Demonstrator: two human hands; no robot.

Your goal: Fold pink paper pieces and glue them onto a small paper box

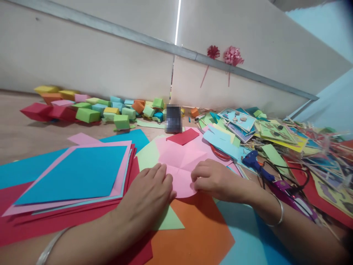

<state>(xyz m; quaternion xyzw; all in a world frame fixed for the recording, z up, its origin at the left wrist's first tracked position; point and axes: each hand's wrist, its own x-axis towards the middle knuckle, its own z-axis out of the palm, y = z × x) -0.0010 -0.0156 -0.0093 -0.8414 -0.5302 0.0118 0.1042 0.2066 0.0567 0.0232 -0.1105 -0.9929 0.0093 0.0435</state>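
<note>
- From where I stood, the pink paper (pixel 180 176) lay in the middle of the counter (pixel 13 136), on top of other coloured sheets, with creases crossing it and a rounded near edge.
- The left hand (pixel 151 187) had its fingers bent over the paper's left side, its thumb by the near edge — gripping it, as far as I could judge.
- The right hand (pixel 211 178) pinched the right side, its fingers curled in around the edge.
- The step in hand looked like folding or shaping that sheet; carrying it on seemed to call for both sides held level and the creases pressed evenly.
- Just beyond it lay a red paper strip (pixel 184 136), and to the right of that, scissors with red handles (pixel 220 152), partly under light blue paper (pixel 217 138).
- An orange sheet (pixel 193 235) spread out on the near side; a stack of coloured sheets (pixel 74 173) sat close to the left forearm.
- On the right, a blue glue gun (pixel 252 162) and a purple glue gun (pixel 296 202) lay near the right forearm, among cables — the likeliest snag on that side.
- Far left stood a crowd of small paper boxes (pixel 88 115); far right, picture cards (pixel 238 119) were heaped among sticks and scraps.
- A dark object (pixel 173 118) beyond the strip was too blurred to make out.
</note>
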